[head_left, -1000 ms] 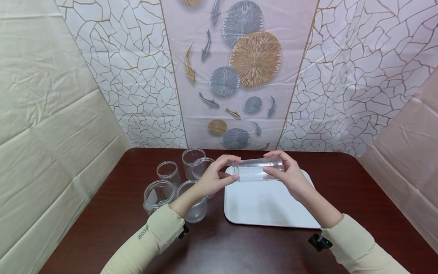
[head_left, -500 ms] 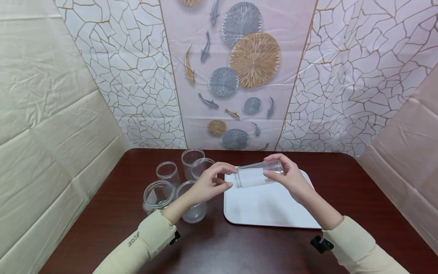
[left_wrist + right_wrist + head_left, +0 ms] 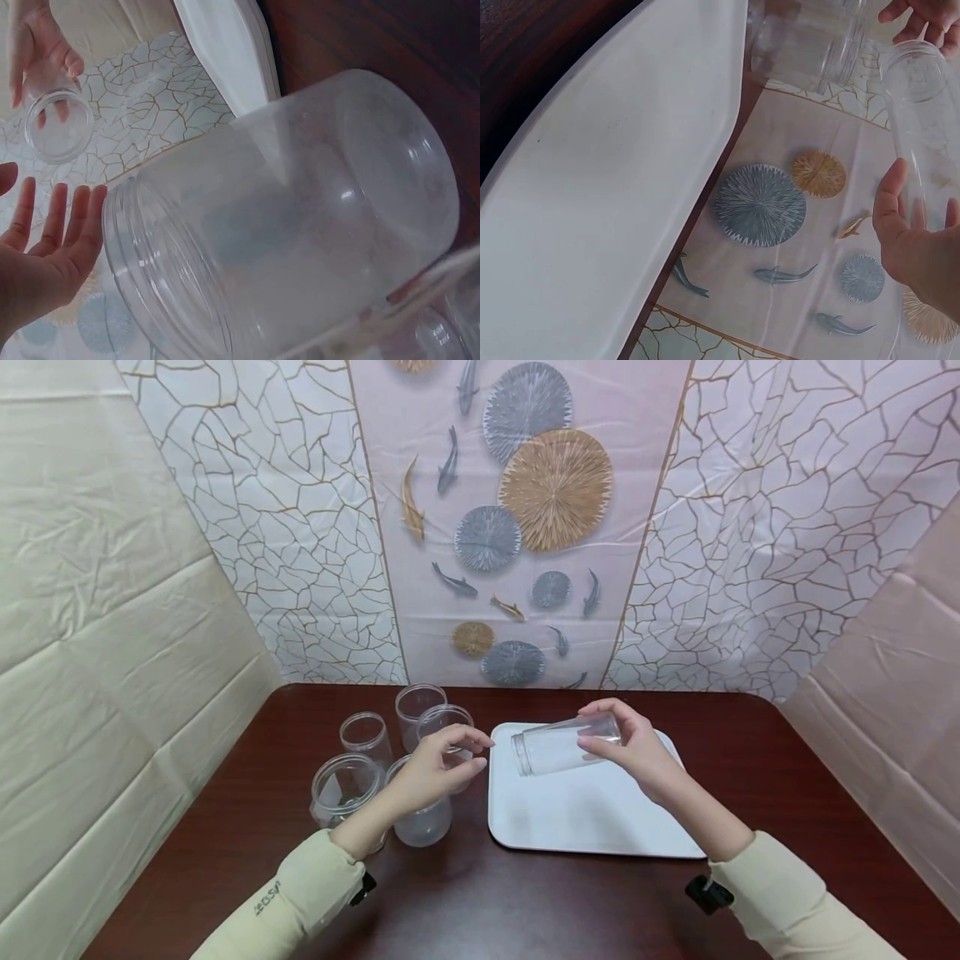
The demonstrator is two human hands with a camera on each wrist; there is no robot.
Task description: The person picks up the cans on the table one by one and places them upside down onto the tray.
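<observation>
In the head view, your right grip (image 3: 637, 750) holds a clear jar (image 3: 551, 752) near its base end, tilted over above the white tray (image 3: 592, 818); your left grip (image 3: 429, 770), loosely parted, holds nothing, near the standing jars (image 3: 377, 749) on the tabletop (image 3: 487, 902). From the left wrist, the held jar's mouth shows. From the right wrist, your fingers curve round it.

A short string of dark lettering (image 3: 267, 897) stands on the pale cream left sleeve (image 3: 288, 906), slanting roughly along its length, just behind the cuff (image 3: 322, 867). In the head view it is small, tilted and blurred, so the letters cannot be made out with certainty; nothing else in the three views can be read.
</observation>
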